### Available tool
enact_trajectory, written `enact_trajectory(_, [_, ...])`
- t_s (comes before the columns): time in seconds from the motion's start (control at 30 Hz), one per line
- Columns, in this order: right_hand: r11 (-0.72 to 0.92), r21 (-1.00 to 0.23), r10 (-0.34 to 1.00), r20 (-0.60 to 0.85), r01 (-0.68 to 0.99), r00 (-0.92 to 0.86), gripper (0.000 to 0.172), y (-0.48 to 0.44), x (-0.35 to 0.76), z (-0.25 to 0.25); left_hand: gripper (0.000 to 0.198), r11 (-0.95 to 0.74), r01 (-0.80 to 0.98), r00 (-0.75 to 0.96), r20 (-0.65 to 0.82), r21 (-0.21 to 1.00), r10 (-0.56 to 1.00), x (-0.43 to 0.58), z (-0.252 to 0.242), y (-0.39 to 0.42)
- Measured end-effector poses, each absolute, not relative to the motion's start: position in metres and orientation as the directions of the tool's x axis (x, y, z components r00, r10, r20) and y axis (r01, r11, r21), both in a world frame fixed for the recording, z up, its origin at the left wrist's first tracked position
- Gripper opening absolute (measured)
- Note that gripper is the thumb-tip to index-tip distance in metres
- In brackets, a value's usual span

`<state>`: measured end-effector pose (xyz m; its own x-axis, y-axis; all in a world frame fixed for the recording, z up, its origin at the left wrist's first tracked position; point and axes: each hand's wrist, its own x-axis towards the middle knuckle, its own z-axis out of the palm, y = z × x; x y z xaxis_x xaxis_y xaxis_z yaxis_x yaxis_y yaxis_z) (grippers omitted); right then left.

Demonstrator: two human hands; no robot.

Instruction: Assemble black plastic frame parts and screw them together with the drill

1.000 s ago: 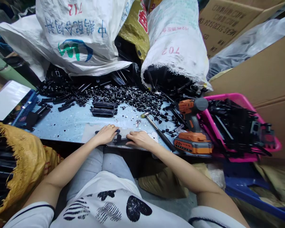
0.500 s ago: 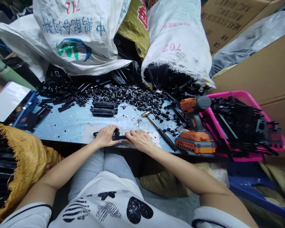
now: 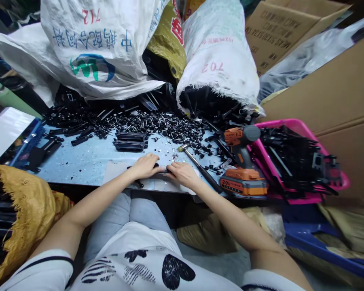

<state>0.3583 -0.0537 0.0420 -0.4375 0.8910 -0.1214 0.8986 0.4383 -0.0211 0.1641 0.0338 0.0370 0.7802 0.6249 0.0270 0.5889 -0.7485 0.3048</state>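
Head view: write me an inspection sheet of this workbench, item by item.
Surface: light blue bench top, speckled with small bits, a pale sheet under the hands.
Job's things: black plastic part, mostly covered, lying flat between both hands.
Clutter: loose black screws across the back; stacked black parts; hammer; orange cordless drill; pink basket full of black parts.
Grips: left hand and right hand both pressed flat on the part; whether the fingers close around it cannot be told.
Cables: nothing seen.
Surroundings: white woven sacks behind, one spilling black parts; cardboard boxes at right; yellow sack at left.
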Motion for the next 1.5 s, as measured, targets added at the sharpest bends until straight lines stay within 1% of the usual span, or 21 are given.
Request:
enact_trajectory(0.07, [0.416,-0.044,0.903,-0.101,0.908,-0.418,0.043,-0.049,0.369,0.037,0.029,-0.723,0.643,0.732,0.076,0.252,0.677,0.195,0.037,0.062])
enact_trajectory(0.13, [0.352,-0.048,0.933,-0.062,0.935,-0.354,0.037,-0.037,0.376,0.036,0.027,-0.659,0.724,0.663,0.057,0.203,0.746,0.223,0.034,0.088])
enact_trajectory(0.2, [0.204,-0.021,0.979,-0.008,0.979,-0.204,0.031,-0.015,0.381,0.036,0.028,-0.624,0.759,0.630,0.032,0.187,0.776,0.240,0.031,0.106])
enact_trajectory(0.27, [0.023,0.016,0.999,0.033,1.000,-0.023,0.028,0.013,0.384,0.035,0.027,-0.627,0.753,0.632,0.044,0.199,0.774,0.242,0.030,0.110])
enact_trajectory(0.33, [-0.088,0.042,0.996,0.022,0.995,0.087,0.028,0.040,0.386,0.032,0.025,-0.634,0.745,0.632,0.084,0.206,0.770,0.227,0.034,0.103])
enact_trajectory(0.43, [-0.111,0.047,0.993,-0.043,0.993,0.113,0.028,0.068,0.385,0.023,0.025,-0.614,0.760,0.594,0.154,0.214,0.789,0.176,0.044,0.077])
enact_trajectory(0.5, [-0.104,0.022,0.993,-0.049,0.994,0.105,0.027,0.074,0.383,0.019,0.028,-0.571,0.780,0.531,0.211,0.255,0.820,0.134,0.047,0.055])
enact_trajectory(0.6, [-0.061,-0.061,0.998,0.005,0.996,0.062,0.028,0.068,0.380,0.018,0.027,-0.535,0.745,0.446,0.298,0.398,0.844,0.085,0.041,0.025])
enact_trajectory(0.67, [-0.020,-0.145,0.999,0.023,0.989,0.024,0.030,0.057,0.378,0.021,0.027,-0.531,0.739,0.430,0.317,0.415,0.846,0.069,0.033,0.012])
enact_trajectory(0.77, [0.074,-0.315,0.997,0.042,0.946,-0.064,0.028,0.038,0.373,0.032,0.028,-0.541,0.772,0.443,0.327,0.335,0.835,0.069,0.024,0.002])
enact_trajectory(0.87, [0.170,-0.512,0.985,0.068,0.842,-0.157,0.021,0.014,0.366,0.047,0.030,-0.598,0.768,0.525,0.310,0.228,0.792,0.077,0.019,-0.001])
enact_trajectory(0.93, [0.170,-0.622,0.981,0.030,0.764,-0.194,0.018,-0.002,0.361,0.057,0.033,-0.628,0.759,0.569,0.296,0.171,0.768,0.080,0.013,-0.002])
enact_trajectory(1.0, [0.154,-0.671,0.973,-0.026,0.725,-0.231,0.016,-0.015,0.355,0.065,0.036,-0.640,0.757,0.587,0.293,0.132,0.754,0.078,0.006,-0.004])
enact_trajectory(1.03, [0.161,-0.664,0.966,-0.047,0.730,-0.256,0.015,-0.020,0.351,0.068,0.038,-0.642,0.757,0.591,0.293,0.120,0.752,0.077,0.002,-0.004])
enact_trajectory(1.1, [0.205,-0.581,0.951,-0.072,0.788,-0.301,0.011,-0.026,0.344,0.074,0.040,-0.634,0.765,0.584,0.296,0.111,0.756,0.076,-0.003,-0.006])
enact_trajectory(1.2, [0.285,-0.346,0.933,-0.116,0.894,-0.342,0.013,-0.027,0.332,0.084,0.040,-0.598,0.790,0.530,0.338,0.137,0.778,0.077,-0.004,-0.011])
enact_trajectory(1.27, [0.332,-0.231,0.914,-0.161,0.915,-0.372,0.016,-0.024,0.325,0.089,0.040,-0.615,0.772,0.530,0.374,0.159,0.761,0.080,-0.004,-0.015])
enact_trajectory(1.3, [0.353,-0.207,0.903,-0.182,0.913,-0.390,0.016,-0.023,0.322,0.091,0.040,-0.646,0.746,0.554,0.383,0.166,0.739,0.082,-0.003,-0.017])
enact_trajectory(1.37, [0.377,-0.209,0.887,-0.200,0.902,-0.417,0.016,-0.020,0.320,0.093,0.039,-0.728,0.663,0.638,0.377,0.173,0.671,0.084,-0.004,-0.019])
enact_trajectory(1.5, [0.348,-0.249,0.907,-0.152,0.904,-0.392,0.016,-0.021,0.326,0.076,0.040,-0.840,0.506,0.776,0.322,0.194,0.542,0.088,-0.004,-0.015])
